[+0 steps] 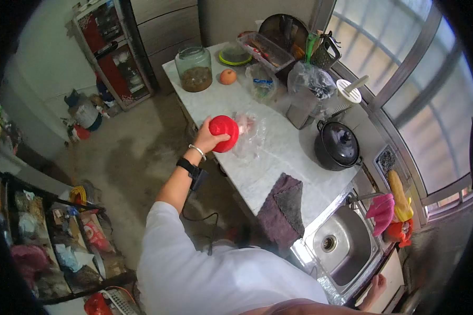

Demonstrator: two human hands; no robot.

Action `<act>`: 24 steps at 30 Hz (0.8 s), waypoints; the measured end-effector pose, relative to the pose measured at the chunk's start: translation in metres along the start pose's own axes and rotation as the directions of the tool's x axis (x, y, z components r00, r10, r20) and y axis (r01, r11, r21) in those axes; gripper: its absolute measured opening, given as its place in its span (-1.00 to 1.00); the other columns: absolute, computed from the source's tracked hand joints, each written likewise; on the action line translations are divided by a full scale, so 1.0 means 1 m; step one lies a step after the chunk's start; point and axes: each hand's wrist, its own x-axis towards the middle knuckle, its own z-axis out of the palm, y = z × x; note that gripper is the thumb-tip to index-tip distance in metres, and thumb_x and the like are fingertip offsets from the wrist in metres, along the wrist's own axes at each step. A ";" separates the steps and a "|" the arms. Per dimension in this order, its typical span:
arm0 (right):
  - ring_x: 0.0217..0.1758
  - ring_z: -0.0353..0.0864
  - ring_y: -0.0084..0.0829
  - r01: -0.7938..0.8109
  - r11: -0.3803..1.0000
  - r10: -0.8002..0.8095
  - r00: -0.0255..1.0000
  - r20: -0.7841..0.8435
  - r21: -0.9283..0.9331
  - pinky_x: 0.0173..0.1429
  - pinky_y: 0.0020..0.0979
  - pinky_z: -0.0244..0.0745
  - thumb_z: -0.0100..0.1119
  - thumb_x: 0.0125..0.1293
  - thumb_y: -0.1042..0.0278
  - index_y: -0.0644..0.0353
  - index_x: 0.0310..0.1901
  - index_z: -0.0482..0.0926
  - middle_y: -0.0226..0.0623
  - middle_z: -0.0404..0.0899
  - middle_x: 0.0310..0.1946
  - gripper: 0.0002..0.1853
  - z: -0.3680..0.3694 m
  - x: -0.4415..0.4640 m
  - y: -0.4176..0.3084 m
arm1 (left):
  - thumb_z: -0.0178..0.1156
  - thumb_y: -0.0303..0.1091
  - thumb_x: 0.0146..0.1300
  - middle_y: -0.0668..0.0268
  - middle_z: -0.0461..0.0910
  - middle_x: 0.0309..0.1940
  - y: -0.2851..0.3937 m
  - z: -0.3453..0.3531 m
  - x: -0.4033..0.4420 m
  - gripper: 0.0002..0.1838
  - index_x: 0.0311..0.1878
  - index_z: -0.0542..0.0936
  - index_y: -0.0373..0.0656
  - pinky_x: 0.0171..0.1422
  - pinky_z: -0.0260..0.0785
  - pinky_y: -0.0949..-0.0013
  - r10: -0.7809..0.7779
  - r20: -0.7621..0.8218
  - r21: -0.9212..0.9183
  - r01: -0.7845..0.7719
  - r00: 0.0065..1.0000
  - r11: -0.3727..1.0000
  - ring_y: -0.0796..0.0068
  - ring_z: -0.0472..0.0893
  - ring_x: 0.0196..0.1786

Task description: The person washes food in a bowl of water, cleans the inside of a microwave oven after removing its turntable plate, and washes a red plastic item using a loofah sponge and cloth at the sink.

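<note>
My left hand (209, 139) reaches out over the counter's near edge, its fingers wrapped round a stepped, round red plastic lid (224, 133). Just beyond the lid, a crumpled clear plastic bag (249, 137) lies on the marble counter (210, 107); whether the two touch is unclear. Low at the right, my right hand (376, 289) is beside the front corner of the steel sink (347, 247). It is small and partly cut off from view, so its grip is not readable.
On the counter are a large glass jar (194, 71) with brown contents, an orange-red fruit (228, 76), a black lidded pot (339, 145) and a folded dark cloth (284, 210). A clear tray (266, 51) and bagged items (312, 86) stand by the window. Cluttered shelves (63, 241) are at left.
</note>
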 end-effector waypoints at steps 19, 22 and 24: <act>-0.45 0.35 -0.63 -0.047 0.995 0.044 0.998 -0.037 -0.083 -0.34 -0.60 0.29 0.11 0.09 0.49 0.36 -0.20 0.45 -0.43 0.41 -0.48 -0.77 0.095 -0.063 -0.118 | 0.41 -0.04 -0.37 0.21 0.11 0.28 -0.036 -0.025 0.143 0.15 0.34 -0.03 0.07 0.31 0.08 0.07 -0.258 -0.038 0.582 0.231 0.965 0.780 0.00 0.12 0.30; -0.34 0.41 -0.59 -0.189 0.982 0.186 0.978 0.090 0.026 -0.21 -0.58 0.34 0.11 0.08 0.57 0.35 -0.13 0.43 -0.39 0.44 -0.41 -0.73 0.123 -0.091 -0.176 | 0.40 -0.04 -0.36 0.25 0.10 0.30 -0.055 -0.030 0.171 0.12 0.34 -0.02 0.13 0.30 0.04 -0.04 -0.219 0.013 0.649 0.158 0.976 0.744 -0.09 0.11 0.28; -0.28 0.44 -0.57 -0.214 0.977 0.212 0.961 0.178 -0.010 -0.16 -0.57 0.36 0.10 0.08 0.63 0.32 -0.06 0.41 -0.37 0.46 -0.35 -0.67 0.130 -0.108 -0.194 | 0.40 -0.03 -0.34 0.25 0.07 0.32 -0.068 -0.030 0.187 0.11 0.34 -0.01 0.15 0.32 -0.01 -0.05 -0.244 0.057 0.663 0.146 0.968 0.734 -0.06 0.09 0.31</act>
